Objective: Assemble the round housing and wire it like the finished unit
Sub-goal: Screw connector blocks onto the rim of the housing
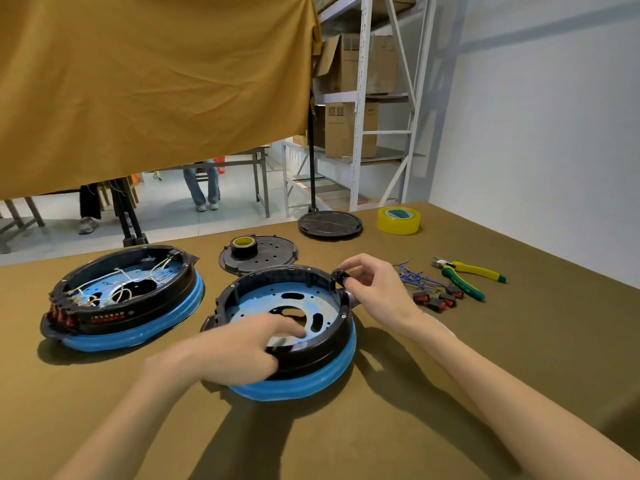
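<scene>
The unwired round housing, black with a blue band and a blue inner plate, sits in front of me. My left hand grips its near rim, fingers reaching inside onto the plate. My right hand pinches a small black part at the housing's far right rim. The finished unit, with white wires and red switches inside, lies to the left.
Loose red-and-black switches and blue wires lie right of my right hand, beside yellow-green pliers. A black cover with a tape roll, another black disc and yellow tape sit farther back.
</scene>
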A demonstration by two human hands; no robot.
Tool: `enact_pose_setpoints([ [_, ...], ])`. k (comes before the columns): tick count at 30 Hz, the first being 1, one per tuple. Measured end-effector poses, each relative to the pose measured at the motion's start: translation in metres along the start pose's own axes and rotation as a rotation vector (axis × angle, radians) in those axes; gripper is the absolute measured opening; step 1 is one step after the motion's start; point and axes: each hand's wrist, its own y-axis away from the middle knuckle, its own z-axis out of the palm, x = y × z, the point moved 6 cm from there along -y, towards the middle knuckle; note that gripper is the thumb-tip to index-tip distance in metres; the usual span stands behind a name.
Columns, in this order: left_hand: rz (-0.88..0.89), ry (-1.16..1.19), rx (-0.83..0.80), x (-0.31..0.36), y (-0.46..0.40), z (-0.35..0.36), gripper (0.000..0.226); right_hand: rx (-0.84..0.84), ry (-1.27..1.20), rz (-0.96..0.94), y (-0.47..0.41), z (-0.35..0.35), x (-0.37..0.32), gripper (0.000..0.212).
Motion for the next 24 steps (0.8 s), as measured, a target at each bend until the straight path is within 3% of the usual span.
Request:
enact_pose_setpoints([
  [3, 0.073, 0.067, 0.242, 0.025, -0.020, 0.017, 0.047, -0.024, 0.054, -0.075, 0.010, 0.009, -0.004, 0.019],
  [5, 0.113, -0.009, 0.344, 0.033, -0.024, 0.021, 0.045, -0.001, 0.139, -0.124, 0.016, 0.005, -0.006, 0.018],
  [7, 0.154, -0.021, 0.304, 0.028, -0.023, 0.017, 0.037, -0.011, 0.179, -0.119, 0.018, -0.005, -0.008, 0.018],
  [10, 0.163, 0.039, 0.118, 0.002, -0.013, -0.001, 0.028, -0.147, 0.066, -0.050, 0.026, -0.013, -0.010, 0.019],
  [13, 0.081, 0.040, 0.087, -0.022, -0.006, -0.015, 0.053, -0.182, 0.046, -0.106, 0.034, -0.015, -0.019, 0.019],
  [15, 0.047, 0.094, 0.178, -0.022, -0.011, -0.014, 0.058, -0.100, 0.102, -0.153, 0.033, -0.020, -0.022, 0.020],
  [17, 0.074, 0.156, 0.319, -0.011, -0.018, -0.008, 0.048, -0.045, 0.117, -0.164, 0.031, -0.021, -0.021, 0.018],
  [19, 0.132, 0.162, 0.429, 0.002, -0.025, 0.001, 0.039, -0.049, 0.112, -0.169, 0.034, -0.014, -0.018, 0.015],
  [24, 0.163, 0.126, 0.616, 0.000, -0.034, 0.017, 0.042, -0.067, 0.186, -0.292, 0.043, 0.007, -0.017, 0.018],
])
